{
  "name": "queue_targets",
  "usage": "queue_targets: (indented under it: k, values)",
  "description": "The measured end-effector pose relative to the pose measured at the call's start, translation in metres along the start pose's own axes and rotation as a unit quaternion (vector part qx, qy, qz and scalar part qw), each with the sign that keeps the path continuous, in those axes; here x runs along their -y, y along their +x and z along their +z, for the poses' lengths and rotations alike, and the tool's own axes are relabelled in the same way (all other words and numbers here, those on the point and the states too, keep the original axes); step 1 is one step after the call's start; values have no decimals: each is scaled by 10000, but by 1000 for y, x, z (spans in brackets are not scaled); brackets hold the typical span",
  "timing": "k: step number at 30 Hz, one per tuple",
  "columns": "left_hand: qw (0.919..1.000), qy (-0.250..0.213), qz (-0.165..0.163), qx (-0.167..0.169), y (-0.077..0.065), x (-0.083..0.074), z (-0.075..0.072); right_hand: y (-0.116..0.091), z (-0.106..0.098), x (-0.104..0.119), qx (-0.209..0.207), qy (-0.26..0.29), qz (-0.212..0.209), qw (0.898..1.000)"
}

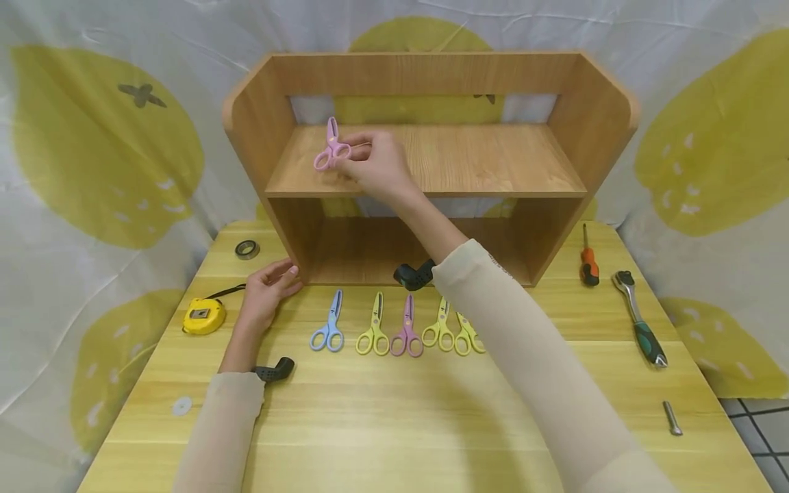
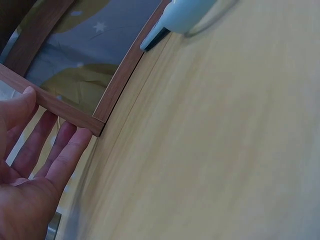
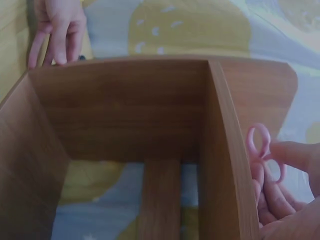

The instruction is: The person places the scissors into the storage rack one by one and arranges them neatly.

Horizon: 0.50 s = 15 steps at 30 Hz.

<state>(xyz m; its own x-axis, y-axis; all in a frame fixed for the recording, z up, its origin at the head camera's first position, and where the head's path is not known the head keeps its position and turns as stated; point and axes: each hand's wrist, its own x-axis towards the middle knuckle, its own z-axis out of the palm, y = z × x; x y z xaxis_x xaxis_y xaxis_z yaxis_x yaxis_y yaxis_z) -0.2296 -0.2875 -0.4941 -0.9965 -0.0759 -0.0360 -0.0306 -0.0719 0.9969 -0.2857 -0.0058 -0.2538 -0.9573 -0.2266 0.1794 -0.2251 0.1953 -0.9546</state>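
In the head view, my right hand (image 1: 379,164) pinches pink scissors (image 1: 333,147) by the handle loops, with the blades pointing up, over the left part of the upper board of a wooden shelf (image 1: 431,195). The scissors' pink loops (image 3: 260,142) also show in the right wrist view, between thumb and fingers. My left hand (image 1: 268,291) touches the shelf's lower left corner, with thumb at the front edge and fairly straight fingers at the outer side. In front of the shelf lie blue scissors (image 1: 328,325), purple-pink scissors (image 1: 407,329) and several yellow-green scissors (image 1: 374,327) in a row.
To the left lie a black tape roll (image 1: 247,249), a yellow tape measure (image 1: 205,315) and a white disc (image 1: 181,406). An orange screwdriver (image 1: 589,263), a ratchet wrench (image 1: 641,322) and a bolt (image 1: 672,418) lie on the table's right side. Lemon-patterned cloth hangs behind.
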Motion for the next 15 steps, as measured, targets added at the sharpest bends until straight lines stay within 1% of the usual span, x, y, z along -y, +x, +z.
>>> queue_targets:
  k: [4,7,9,12,15]
  values:
    - [10000,-47,-17,14,-2,1,0,3,15,6,53,-199,142,9997]
    - [10000,-90,-28,-25,-3,0,0,5,26,8,113,-299,142,9994]
    - [9999,-87,-24,-49,-3,0,0,7,32,9,176,-406,38,9990]
    - [9999,-83,-22,-54,-3,-1,1,8,35,9,159,-928,-130,9955]
    - [10000,-60,-46,11,-2,-1,3,8,34,8,81,-1534,-179,9880]
